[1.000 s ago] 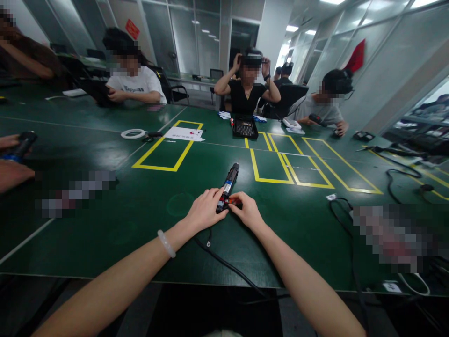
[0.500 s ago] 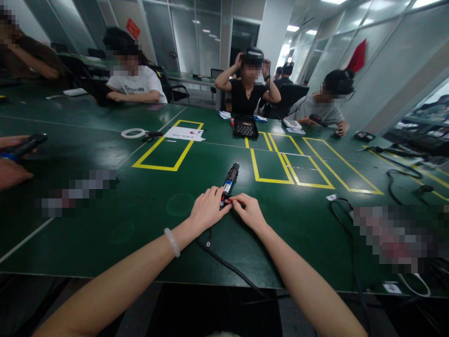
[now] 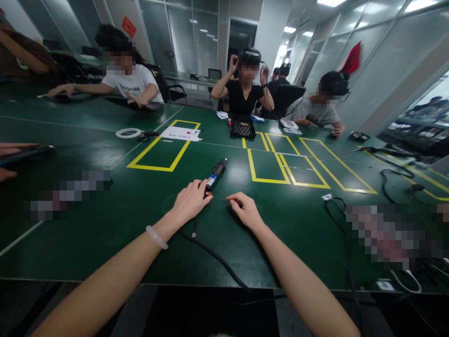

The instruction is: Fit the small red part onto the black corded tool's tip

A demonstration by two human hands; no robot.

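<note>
A black electric screwdriver (image 3: 216, 174) with a silver-and-blue middle lies on the green table, its tip pointing away and to the right. Small red and orange parts show at its near end. My left hand (image 3: 191, 200), with a pale bracelet at the wrist, is closed around that near end and hides part of it. A black cable (image 3: 224, 266) with a small ring terminal (image 3: 193, 235) runs from under this hand toward the table edge. My right hand (image 3: 244, 209) stays apart from the screwdriver, to its right, fingers loosely bent and nothing visible in them.
Yellow tape rectangles (image 3: 270, 181) mark the table (image 3: 224, 224). Farther back are a black tray (image 3: 242, 127), a paper sheet (image 3: 180, 133) and a white cable coil (image 3: 128, 133). More cables (image 3: 347, 243) lie at right. Several people sit around the table; another person's hands (image 3: 9, 159) are at far left.
My left hand has moved left with the screwdriver, and a gap has opened between it and my right hand. Across the table, a person in white has stretched an arm out to the left.
</note>
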